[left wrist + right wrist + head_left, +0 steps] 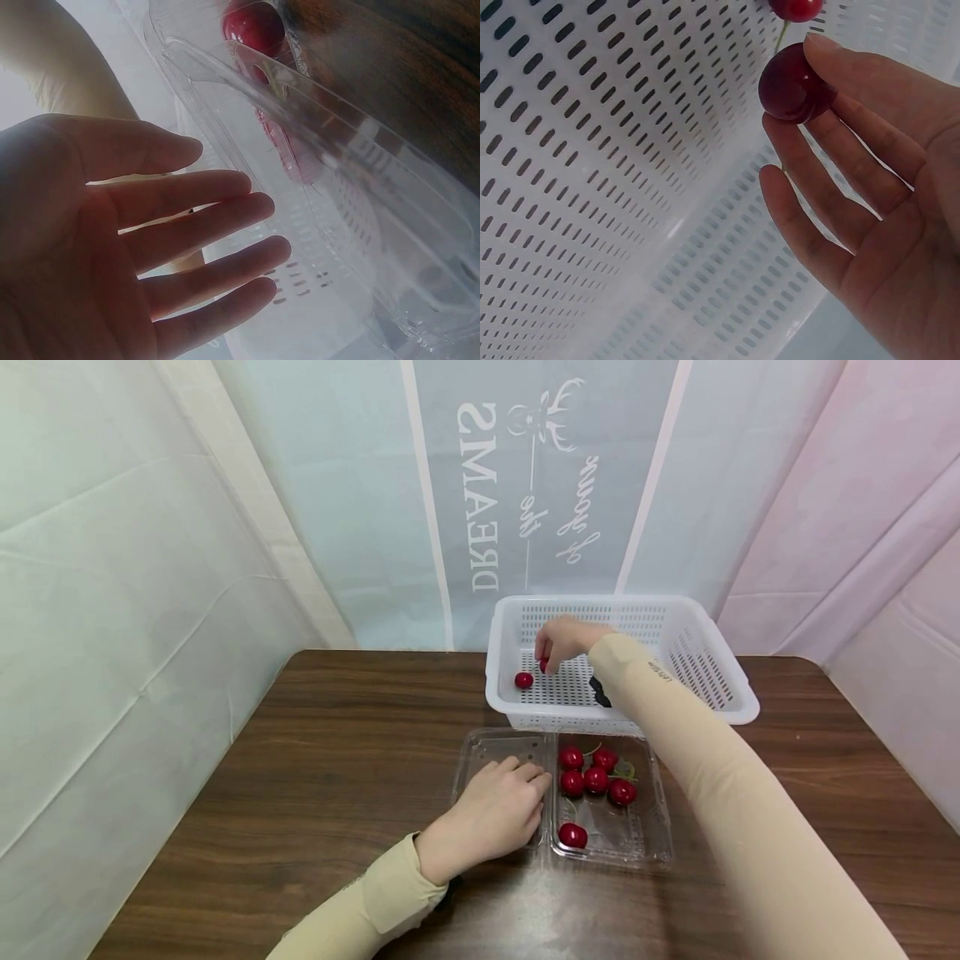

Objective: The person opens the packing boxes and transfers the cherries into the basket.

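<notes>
Inside the white slotted basket (501, 647), my right hand (567, 639) pinches a dark red cherry (795, 84) between thumb and fingertips. Another cherry (523, 680) lies on the basket floor just left of that hand. My left hand (491, 810) rests over the lid half of a clear plastic clamshell box (615, 852), its fingers relaxed and holding nothing. In the left wrist view the left hand's fingers (202, 225) are spread beside the clear plastic. Several cherries (596, 780), some with green stems, sit in the box's right half, one of them near its front edge.
The basket stands at the back of the dark wooden table (337, 735), right behind the clamshell box. A printed grey curtain (525, 485) hangs behind the table, with pale cloth (112, 610) at the left side.
</notes>
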Demonstrator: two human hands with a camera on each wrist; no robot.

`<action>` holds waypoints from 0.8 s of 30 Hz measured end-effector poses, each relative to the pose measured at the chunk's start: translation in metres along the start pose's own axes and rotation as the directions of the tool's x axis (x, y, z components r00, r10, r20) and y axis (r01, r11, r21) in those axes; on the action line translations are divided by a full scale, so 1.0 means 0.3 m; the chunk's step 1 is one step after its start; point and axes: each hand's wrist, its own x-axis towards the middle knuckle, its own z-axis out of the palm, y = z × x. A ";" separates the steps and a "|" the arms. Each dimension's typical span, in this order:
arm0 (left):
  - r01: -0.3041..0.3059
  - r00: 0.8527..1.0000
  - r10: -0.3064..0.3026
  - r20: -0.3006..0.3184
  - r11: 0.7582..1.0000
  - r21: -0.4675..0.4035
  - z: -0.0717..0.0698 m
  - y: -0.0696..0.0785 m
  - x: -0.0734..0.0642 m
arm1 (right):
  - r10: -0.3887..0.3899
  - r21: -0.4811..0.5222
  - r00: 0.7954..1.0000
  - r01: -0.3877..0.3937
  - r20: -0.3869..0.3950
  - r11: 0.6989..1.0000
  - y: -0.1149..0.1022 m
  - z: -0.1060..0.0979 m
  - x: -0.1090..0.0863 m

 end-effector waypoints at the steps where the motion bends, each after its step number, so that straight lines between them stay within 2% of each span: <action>1: 0.000 1.000 0.000 0.000 1.000 0.001 0.000 0.000 0.000 | -0.004 0.002 1.000 0.004 0.006 1.000 0.000 0.002 0.001; 10: -0.005 1.000 0.005 -0.008 1.000 0.001 0.004 -0.002 -0.001 | -0.028 -0.005 0.999 0.028 0.045 1.000 0.006 0.021 0.008; 17: 0.001 1.000 -0.001 0.006 1.000 -0.007 0.004 -0.004 0.000 | 0.021 -0.029 0.998 -0.019 0.058 0.999 0.014 0.038 0.014; 24: 0.001 1.000 -0.001 -0.003 1.000 0.004 0.002 -0.004 -0.003 | 0.025 -0.044 0.997 -0.022 0.069 0.999 0.014 0.046 0.026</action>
